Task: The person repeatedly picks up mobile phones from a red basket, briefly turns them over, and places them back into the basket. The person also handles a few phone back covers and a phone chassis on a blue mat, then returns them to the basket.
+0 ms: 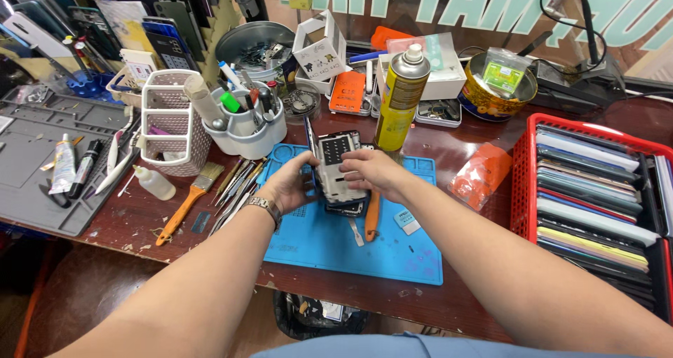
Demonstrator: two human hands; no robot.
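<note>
An opened smartphone (pixel 336 163) with its back off and inner parts showing is held tilted above a blue work mat (pixel 329 242). My left hand (pixel 289 183) grips its left edge; a metal watch sits on that wrist. My right hand (pixel 371 170) rests on its right side, fingers over the middle of the phone. An orange-handled tool (pixel 371 218) lies on the mat just under my right hand.
A yellow spray can (pixel 399 99) stands behind the phone. A red basket (pixel 522 183) of stacked phones sits at right. At left are a white tool cup (pixel 245 130), a mesh basket (pixel 168 130), a brush (pixel 186 204), tweezers (pixel 235 186) and a grey mat (pixel 42 169).
</note>
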